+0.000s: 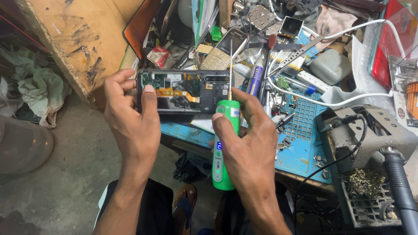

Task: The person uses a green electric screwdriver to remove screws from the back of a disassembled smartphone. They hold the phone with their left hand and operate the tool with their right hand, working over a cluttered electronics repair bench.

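Note:
My left hand [133, 115] grips an opened black smartphone [187, 91] by its left end, back cover off, with circuit parts and an orange flex strip showing. My right hand [248, 146] is wrapped around a green electric screwdriver [224, 143] with a small lit display. Its thin metal bit [230, 74] points up at the phone's right end, close to the camera strip. Both hands hover over the blue work mat's near edge [187, 130].
Clutter fills the bench: a keypad phone [220, 52], tweezers [296, 54], a tube [256, 78], white cables [348, 102], a blue perforated mat [300, 126], a soldering stand with brass wool [365, 182]. A wooden board [78, 39] stands left. Concrete floor and my sandal [185, 204] lie below.

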